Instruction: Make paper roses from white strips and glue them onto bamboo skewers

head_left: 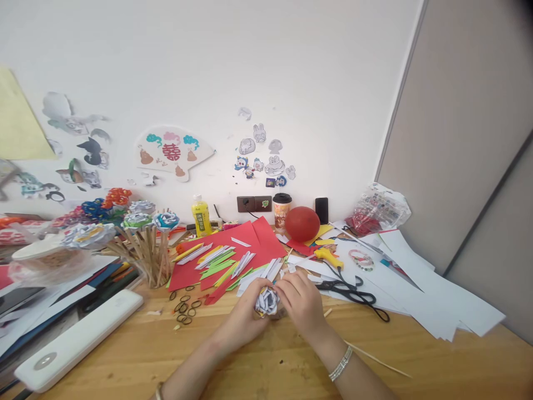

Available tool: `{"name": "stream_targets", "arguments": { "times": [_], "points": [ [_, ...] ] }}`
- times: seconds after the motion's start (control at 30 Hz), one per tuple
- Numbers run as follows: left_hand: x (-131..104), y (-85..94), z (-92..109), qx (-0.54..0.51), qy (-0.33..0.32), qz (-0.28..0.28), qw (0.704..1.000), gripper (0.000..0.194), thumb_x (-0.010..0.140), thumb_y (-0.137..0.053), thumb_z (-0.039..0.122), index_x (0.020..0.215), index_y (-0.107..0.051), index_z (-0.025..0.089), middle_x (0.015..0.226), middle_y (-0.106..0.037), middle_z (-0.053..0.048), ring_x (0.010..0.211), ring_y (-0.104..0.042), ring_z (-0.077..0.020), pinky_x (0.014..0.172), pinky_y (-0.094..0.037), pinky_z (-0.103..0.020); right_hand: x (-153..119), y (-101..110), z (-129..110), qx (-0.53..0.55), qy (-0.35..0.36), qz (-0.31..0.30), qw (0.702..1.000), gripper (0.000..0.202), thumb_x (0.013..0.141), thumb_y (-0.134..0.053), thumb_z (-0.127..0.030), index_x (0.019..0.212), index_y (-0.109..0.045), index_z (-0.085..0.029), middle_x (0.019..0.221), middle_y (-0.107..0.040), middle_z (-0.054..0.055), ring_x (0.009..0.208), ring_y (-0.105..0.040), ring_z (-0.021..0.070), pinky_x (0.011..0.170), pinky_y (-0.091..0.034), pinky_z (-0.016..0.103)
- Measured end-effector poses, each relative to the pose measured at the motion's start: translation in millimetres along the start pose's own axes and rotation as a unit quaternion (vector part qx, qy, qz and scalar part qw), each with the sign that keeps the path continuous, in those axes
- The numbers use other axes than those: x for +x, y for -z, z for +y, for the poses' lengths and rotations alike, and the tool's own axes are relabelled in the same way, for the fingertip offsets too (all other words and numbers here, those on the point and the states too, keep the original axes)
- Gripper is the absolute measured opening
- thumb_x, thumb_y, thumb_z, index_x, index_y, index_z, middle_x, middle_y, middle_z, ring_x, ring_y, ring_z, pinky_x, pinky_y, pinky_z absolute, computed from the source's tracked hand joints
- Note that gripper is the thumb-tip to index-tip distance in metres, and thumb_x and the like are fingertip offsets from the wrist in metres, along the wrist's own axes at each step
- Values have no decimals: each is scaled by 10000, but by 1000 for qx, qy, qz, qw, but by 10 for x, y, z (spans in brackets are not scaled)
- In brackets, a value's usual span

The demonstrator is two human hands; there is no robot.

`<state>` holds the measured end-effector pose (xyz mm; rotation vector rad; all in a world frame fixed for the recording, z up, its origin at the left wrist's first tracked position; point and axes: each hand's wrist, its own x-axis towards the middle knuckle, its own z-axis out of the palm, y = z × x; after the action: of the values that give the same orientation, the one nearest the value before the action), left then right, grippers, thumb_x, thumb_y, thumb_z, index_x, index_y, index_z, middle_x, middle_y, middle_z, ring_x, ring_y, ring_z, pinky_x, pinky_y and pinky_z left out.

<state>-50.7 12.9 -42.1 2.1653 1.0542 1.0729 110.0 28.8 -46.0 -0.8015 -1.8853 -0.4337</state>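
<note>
Head view: white paper flower w/ layered petals & yellow bits, 1 pc, in both hands over front ctr of light-brown wood table.
L hand: cupped round flower's L side, holding it; R hand: fingers bunched narrow at its upper R edge, can't tell if pinching a petal. Behind: folded white, green & yellow paper strips, on red paper sheets. To R, near: black-handled scissors, yellow glue gun. To L: small dark ring-shaped bands, loose on table.
</note>
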Motion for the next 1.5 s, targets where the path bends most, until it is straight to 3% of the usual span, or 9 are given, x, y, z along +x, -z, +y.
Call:
{"name": "stream_targets", "arguments": {
  "times": [0.43,0.63,1.1,1.27,1.5],
  "points": [
    [-15,-58,-26,-13,23,24,999,527,627,-507,-8,1098,-438,218,1058,-578,-48,993,-555,-201,863,-467,-336,-47,-48,-45,-27,-20,20,999,222,910,-441,-125,786,-616,-183,703,-600,50,707,-518,189,647,-410,313],
    [-16,-63,-33,-18,20,27,999,495,637,-511,2,1082,-444,209,1028,-577,-43,941,-567,-195,826,-475,-327,-32,-72,-31,-12,-16,2,1000,234,920,-444,-155,781,-630,-182,689,-607,42,682,-505,181,619,-409,303],
    [6,-34,36,-14,12,9,1000,474,631,-478,-25,1045,-477,205,1023,-575,-39,957,-550,-194,845,-450,-319,-36,-83,-27,-18,-22,-5,1000,239,915,-456,-155,747,-624,-177,683,-598,48,695,-502,187,619,-393,304],
    [-14,-53,1,-11,34,13,999,508,643,-489,-7,1098,-403,201,1002,-551,-40,901,-557,-186,779,-476,-312,-40,-96,-20,-11,-35,-12,999,271,927,-429,-176,725,-609,-183,677,-581,39,683,-494,181,612,-387,297],
    [-27,-45,-51,-3,35,0,999,533,642,-473,-17,1114,-411,222,1036,-551,-29,940,-547,-184,811,-457,-306,-49,-100,6,5,-44,-26,999,270,930,-423,-199,716,-585,-173,699,-574,38,697,-487,179,625,-389,293]
  ]
}}
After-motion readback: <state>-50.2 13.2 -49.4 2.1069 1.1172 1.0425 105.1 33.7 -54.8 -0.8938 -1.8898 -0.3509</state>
